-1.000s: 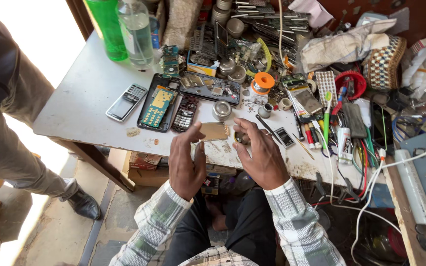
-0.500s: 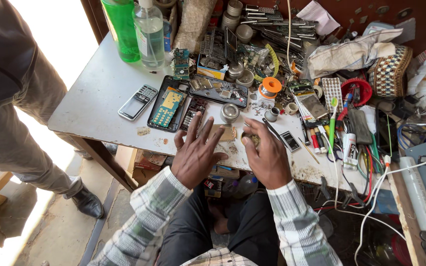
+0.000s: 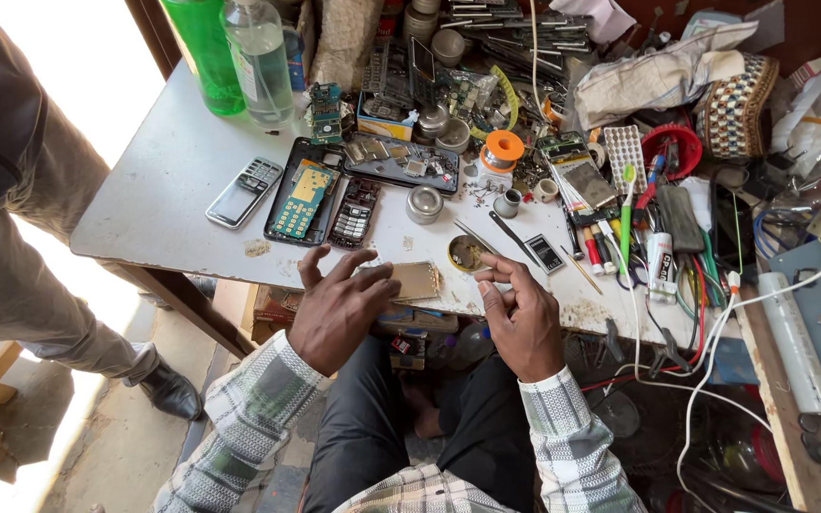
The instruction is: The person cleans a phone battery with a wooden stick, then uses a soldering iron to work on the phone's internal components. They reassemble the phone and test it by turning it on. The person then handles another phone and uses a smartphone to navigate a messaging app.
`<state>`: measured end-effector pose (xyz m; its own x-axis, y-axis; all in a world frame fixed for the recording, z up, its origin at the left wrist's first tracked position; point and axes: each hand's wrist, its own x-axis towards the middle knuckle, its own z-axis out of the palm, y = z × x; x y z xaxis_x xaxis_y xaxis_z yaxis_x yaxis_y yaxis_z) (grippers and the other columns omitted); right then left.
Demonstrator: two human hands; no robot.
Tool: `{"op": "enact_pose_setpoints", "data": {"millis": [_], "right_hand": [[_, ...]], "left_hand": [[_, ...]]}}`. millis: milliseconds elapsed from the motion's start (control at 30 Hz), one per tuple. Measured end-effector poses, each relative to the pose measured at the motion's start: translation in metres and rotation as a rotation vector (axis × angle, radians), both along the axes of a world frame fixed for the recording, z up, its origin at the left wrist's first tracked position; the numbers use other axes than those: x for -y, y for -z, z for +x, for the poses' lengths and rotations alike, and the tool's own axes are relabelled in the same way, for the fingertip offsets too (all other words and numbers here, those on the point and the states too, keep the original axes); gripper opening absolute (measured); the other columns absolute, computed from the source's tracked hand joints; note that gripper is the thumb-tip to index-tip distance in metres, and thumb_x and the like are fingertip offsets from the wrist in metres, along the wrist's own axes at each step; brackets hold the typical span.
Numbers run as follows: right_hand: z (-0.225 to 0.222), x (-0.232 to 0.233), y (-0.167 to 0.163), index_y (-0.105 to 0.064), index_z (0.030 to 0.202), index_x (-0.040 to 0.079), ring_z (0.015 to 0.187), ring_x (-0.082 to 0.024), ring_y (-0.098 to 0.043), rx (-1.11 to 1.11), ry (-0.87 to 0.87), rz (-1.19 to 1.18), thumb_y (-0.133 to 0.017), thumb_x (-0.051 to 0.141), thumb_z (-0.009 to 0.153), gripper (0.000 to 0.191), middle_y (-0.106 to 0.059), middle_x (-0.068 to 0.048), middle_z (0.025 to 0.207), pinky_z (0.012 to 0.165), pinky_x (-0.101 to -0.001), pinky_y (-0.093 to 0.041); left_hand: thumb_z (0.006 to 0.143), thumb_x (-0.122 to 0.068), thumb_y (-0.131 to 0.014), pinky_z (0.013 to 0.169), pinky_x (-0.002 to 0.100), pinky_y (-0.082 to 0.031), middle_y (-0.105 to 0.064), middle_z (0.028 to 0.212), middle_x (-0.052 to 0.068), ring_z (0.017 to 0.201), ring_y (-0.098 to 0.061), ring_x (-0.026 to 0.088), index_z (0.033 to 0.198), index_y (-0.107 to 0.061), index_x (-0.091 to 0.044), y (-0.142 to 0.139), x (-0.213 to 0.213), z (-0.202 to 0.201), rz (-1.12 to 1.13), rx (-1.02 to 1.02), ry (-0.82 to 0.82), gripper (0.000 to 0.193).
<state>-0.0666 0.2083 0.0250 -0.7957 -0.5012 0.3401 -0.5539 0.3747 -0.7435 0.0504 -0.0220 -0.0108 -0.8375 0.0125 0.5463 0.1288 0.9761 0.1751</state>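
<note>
— What's at my left?
— My left hand (image 3: 339, 309), fingers spread loose, rests on the flat brass-coloured metal plate (image 3: 412, 279) at the grey table's (image 3: 173, 180) near edge.
— And right?
— My right hand (image 3: 522, 318) is half-curled beside the small round tin (image 3: 468, 253); I cannot tell what it pinches.

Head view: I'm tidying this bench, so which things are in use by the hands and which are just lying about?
In use:
left hand
right hand
metal plate
small tin

Lying about:
grey phone
solder reel
green bottle
toothbrush
</note>
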Motion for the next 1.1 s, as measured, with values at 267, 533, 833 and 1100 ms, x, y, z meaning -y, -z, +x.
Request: {"op": "enact_pose_setpoints", "data": {"millis": [267, 533, 833, 1100], "right_hand": [[-0.004, -0.004, 0.003, -0.064, 0.129, 0.004, 0.057, -0.008, -0.066, -0.019, 0.016, -0.037, -0.064, 0.010, 0.098, 0.032, -0.078, -0.005, 0.099, 0.051, -0.0261, -0.050], [-0.008, -0.007, 0.009, -0.065, 0.128, 0.005, 0.057, -0.009, -0.066, -0.011, 0.071, -0.036, -0.065, 0.011, 0.097, 0.032, -0.079, -0.006, 0.099, 0.050, -0.0256, -0.049], [-0.001, 0.001, 0.009, -0.066, 0.126, 0.001, 0.066, -0.009, -0.068, -0.061, 0.071, -0.090, -0.066, 0.009, 0.099, 0.028, -0.077, -0.008, 0.100, 0.055, -0.0243, -0.051], [-0.001, 0.008, 0.009, -0.066, 0.126, 0.001, 0.062, -0.010, -0.066, -0.037, 0.101, -0.025, -0.067, 0.010, 0.098, 0.029, -0.078, -0.007, 0.100, 0.052, -0.0253, -0.048]], "left_hand": [[0.098, -0.013, -0.068, 0.096, 0.040, -0.046, -0.080, 0.097, 0.000, 0.093, -0.072, 0.014, 0.105, -0.075, -0.012, -0.005, 0.004, -0.012, 0.690, -0.116, -0.038, 0.010], [0.100, -0.018, -0.068, 0.072, 0.025, -0.053, -0.075, 0.088, 0.000, 0.078, -0.064, 0.007, 0.108, -0.074, 0.001, -0.013, 0.012, -0.014, 1.462, -0.067, 0.161, 0.021], [0.097, -0.009, -0.071, 0.080, 0.029, -0.060, -0.079, 0.104, 0.010, 0.090, -0.078, 0.021, 0.105, -0.078, -0.006, -0.016, 0.047, 0.048, 0.557, -0.403, -0.320, 0.011], [0.098, -0.015, -0.078, 0.086, 0.044, -0.054, -0.078, 0.108, 0.010, 0.093, -0.069, 0.030, 0.112, -0.081, -0.008, 0.004, 0.168, 0.045, 0.130, -0.373, -0.755, 0.016]]}}
